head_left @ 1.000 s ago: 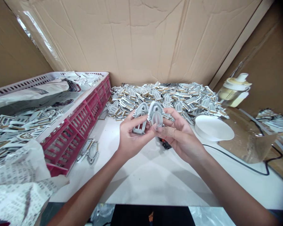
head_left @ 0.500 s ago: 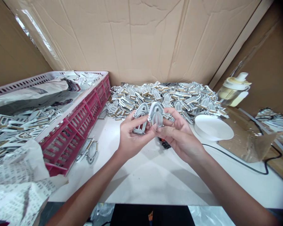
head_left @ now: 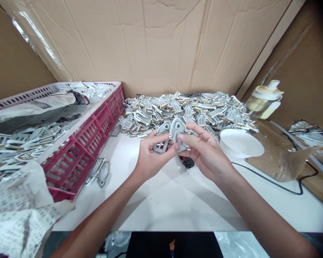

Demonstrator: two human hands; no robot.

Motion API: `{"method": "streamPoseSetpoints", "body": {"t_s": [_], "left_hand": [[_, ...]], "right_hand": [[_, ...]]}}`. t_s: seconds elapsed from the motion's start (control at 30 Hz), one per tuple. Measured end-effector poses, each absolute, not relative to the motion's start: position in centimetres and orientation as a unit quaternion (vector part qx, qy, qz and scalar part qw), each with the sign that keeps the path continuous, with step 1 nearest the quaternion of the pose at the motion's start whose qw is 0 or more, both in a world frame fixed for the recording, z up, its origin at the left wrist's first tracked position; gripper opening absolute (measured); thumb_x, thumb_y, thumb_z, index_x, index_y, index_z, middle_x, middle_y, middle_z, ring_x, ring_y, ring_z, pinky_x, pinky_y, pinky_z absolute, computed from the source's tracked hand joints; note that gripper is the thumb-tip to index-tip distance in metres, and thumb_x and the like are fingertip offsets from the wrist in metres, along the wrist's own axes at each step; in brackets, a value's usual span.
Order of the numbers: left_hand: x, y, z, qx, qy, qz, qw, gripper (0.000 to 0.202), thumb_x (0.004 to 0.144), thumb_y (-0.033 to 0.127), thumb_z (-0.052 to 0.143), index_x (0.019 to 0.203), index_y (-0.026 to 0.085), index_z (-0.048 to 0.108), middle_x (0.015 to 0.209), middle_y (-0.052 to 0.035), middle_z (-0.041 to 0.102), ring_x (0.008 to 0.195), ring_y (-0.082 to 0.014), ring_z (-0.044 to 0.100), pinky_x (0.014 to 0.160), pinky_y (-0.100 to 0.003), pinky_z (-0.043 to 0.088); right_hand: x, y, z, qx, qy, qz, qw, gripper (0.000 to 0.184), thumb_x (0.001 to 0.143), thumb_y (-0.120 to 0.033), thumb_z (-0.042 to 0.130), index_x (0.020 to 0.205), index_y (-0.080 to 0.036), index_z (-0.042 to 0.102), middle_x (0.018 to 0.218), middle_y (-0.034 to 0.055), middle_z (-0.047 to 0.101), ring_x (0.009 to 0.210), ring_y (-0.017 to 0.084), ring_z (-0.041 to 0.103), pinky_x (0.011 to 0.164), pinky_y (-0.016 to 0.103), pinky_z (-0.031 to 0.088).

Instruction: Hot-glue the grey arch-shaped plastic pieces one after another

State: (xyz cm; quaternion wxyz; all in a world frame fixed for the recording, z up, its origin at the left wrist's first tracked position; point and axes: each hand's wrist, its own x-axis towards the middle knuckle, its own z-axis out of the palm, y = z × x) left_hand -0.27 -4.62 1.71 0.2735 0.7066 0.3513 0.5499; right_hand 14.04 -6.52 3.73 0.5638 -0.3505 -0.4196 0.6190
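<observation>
Two small grey arch-shaped window-like pieces are held up side by side over the white table. My left hand (head_left: 154, 154) is closed around the left arched piece (head_left: 160, 146), its thumb reaching the lower edge of the other. My right hand (head_left: 207, 150) pinches the right arched piece (head_left: 177, 130), thumb on its face and fingers behind. The two pieces touch or overlap near their tops. Beneath my right hand a black and orange object (head_left: 187, 163) is partly hidden. Behind the hands lies a large heap of similar grey pieces (head_left: 201, 107).
At left stands a pink crate (head_left: 82, 154) holding more pieces and newspaper. A few pieces (head_left: 103, 173) lie beside it. To the right are a white round dish (head_left: 242, 143), a black cable (head_left: 271, 182) and a clear bottle with a pale lid (head_left: 265, 98). Cardboard walls (head_left: 161, 46) enclose the table.
My right thumb has moved up onto the face of the right piece, which now leans slightly. The black and orange object shows more. The view has shifted a little.
</observation>
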Motion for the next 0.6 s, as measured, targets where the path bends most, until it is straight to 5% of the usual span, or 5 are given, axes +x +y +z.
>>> {"method": "streamPoseSetpoints", "body": {"t_s": [0.6], "left_hand": [[0.2, -4.9, 1.4, 0.686, 0.351, 0.541, 0.338, 0.019, 0.066, 0.035, 0.072, 0.076, 0.018, 0.072, 0.048, 0.0025, 0.045, 0.049, -0.0094, 0.039, 0.047, -0.023, 0.036]], "right_hand": [[13.4, -6.1, 2.5, -0.405, -0.408, 0.554, 0.603, 0.033, 0.058, -0.035, 0.076, 0.083, -0.021, 0.059, 0.065, -0.0031, 0.064, 0.057, 0.013, 0.06, 0.045, 0.021, 0.048]]}}
